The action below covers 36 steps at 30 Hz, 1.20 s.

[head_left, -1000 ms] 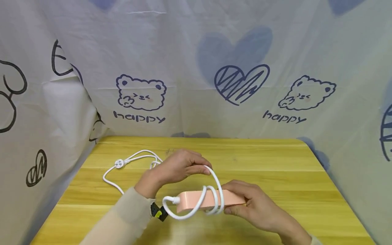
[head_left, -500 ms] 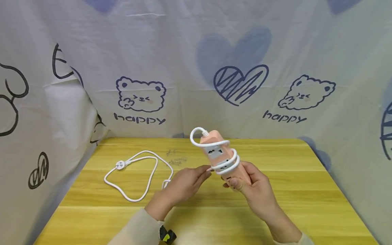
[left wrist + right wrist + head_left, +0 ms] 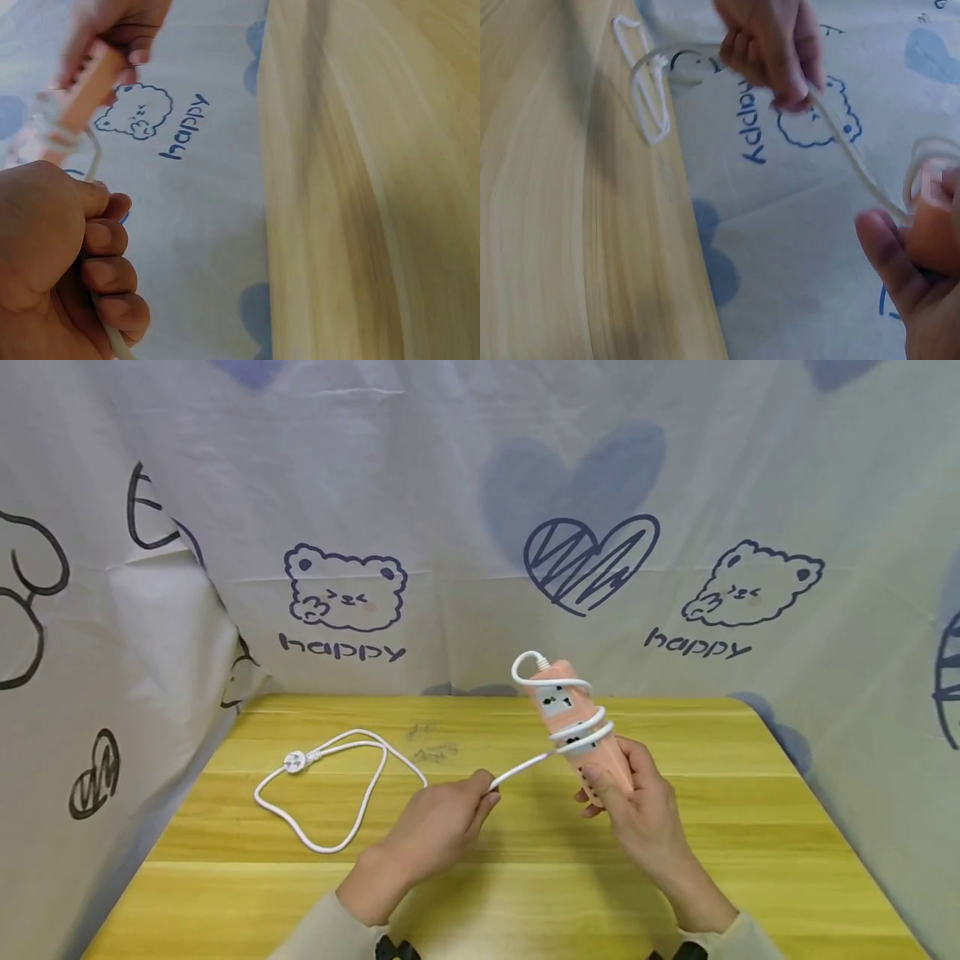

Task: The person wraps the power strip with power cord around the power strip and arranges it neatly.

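A pink power strip (image 3: 555, 714) with white socket faces is tilted in the air, its cord end up and away. My right hand (image 3: 648, 810) grips its lower end, thumb across the socket side. White cord (image 3: 521, 768) loops round the strip's middle and runs taut down to my left hand (image 3: 442, 827), which pinches it between thumb and fingers. In the left wrist view the fingers (image 3: 109, 274) are curled round the cord. The cord's loose part lies on the table at the left, ending in a round white plug (image 3: 295, 762).
The yellow wood-grain table (image 3: 675, 877) spreads beneath both hands. A white curtain (image 3: 465, 610) with bear, heart and "happy" prints hangs behind the far edge and along both sides. Dark scribble marks (image 3: 435, 752) show on the tabletop.
The strip has swung from lying level to tilted with its cord end up, sockets facing me, and moved right. My left hand has come lower, drawing the cord straight.
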Motion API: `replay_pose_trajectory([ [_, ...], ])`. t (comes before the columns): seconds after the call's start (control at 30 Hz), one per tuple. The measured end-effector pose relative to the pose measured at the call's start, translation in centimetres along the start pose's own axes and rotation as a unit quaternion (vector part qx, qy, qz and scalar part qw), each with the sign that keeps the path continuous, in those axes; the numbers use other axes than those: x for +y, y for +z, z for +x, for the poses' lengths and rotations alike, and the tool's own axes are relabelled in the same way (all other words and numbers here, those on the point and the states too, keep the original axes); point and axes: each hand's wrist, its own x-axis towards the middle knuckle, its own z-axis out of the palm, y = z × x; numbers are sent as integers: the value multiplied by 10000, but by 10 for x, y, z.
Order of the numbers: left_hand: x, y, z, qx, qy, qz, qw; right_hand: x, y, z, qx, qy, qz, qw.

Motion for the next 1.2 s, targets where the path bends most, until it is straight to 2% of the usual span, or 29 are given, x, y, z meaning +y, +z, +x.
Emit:
replay_pose_trajectory([
  [0.17,-5,-15,-10,500,93,238,9984,8,-10,3,550,36,-941,9940],
  [0.27,-8,-25,-13,884,225,230,9956,9,-15,4,599,106,-1405,9882],
  [0.33,-9,-33,-14,1015,253,128,9944,9,-17,4,551,155,-1673,9843],
  [0.43,-11,-45,-13,881,-22,-12,9961,7,-20,4,390,251,-2074,9772],
  [0.53,-14,-57,-13,510,-529,-1,9973,6,-24,4,142,210,-2734,9616],
  [0.57,-15,-61,-13,389,-599,93,9974,6,-26,4,66,199,-2953,9552],
  [0.6,-15,-64,-13,298,-560,207,9978,6,-28,3,-5,183,-3158,9487],
  [0.67,-14,-69,-13,252,-274,500,9981,6,-32,2,-75,117,-3497,9368],
  [0.77,-11,-73,-13,482,313,951,9938,6,-36,-1,-137,55,-3681,9297],
  [0.8,-10,-75,-13,573,417,1067,9918,5,-37,-1,-141,-3,-3700,9289],
  [0.87,-9,-79,-14,645,389,1179,9902,4,-39,-1,-141,-95,-3713,9284],
  [1.0,-11,-88,-19,365,-62,1030,9940,0,-44,0,-107,-146,-3834,9234],
  [1.07,-14,-90,-21,299,-137,921,9952,-1,-47,-1,-172,-94,-3951,9184],
  [1.13,-16,-91,-21,481,65,869,9950,0,-50,-3,-355,25,-4052,9135],
  [1.2,-18,-90,-18,877,462,907,9909,1,-52,-5,-604,105,-4092,9104],
])
